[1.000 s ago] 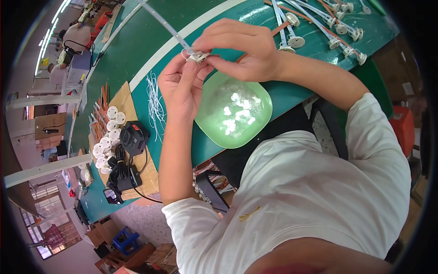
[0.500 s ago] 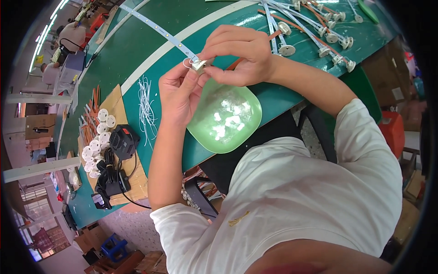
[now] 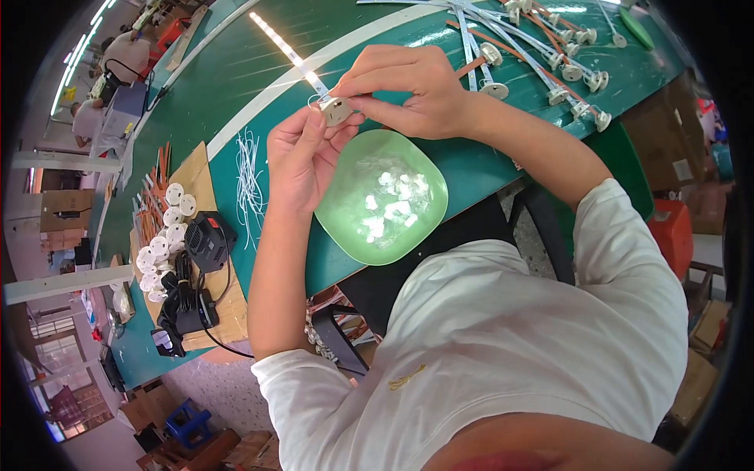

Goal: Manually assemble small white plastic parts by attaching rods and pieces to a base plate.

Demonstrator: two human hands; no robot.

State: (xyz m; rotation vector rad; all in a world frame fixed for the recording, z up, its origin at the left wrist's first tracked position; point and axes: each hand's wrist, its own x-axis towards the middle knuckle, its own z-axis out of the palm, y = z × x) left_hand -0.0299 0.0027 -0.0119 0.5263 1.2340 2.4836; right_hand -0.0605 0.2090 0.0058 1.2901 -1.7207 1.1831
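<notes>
My left hand grips a round white end cap with slots in its face, thumb against its side. From the cap a lit LED strip runs up and to the left, glowing warm white. A thin white wire loops beside the joint. My right hand is closed, thumb and fingers pinching the right edge of the same cap. Below my hands a light-green bowl holds small white pieces.
Several LED strips with round white caps lie at the far right. To the left are loose white wires, a pile of white caps, brown strips, a black boxy device and cables on cardboard.
The LED strip has lit up. Its cap has turned so that its slotted face shows, and both hands have shifted slightly left with it.
</notes>
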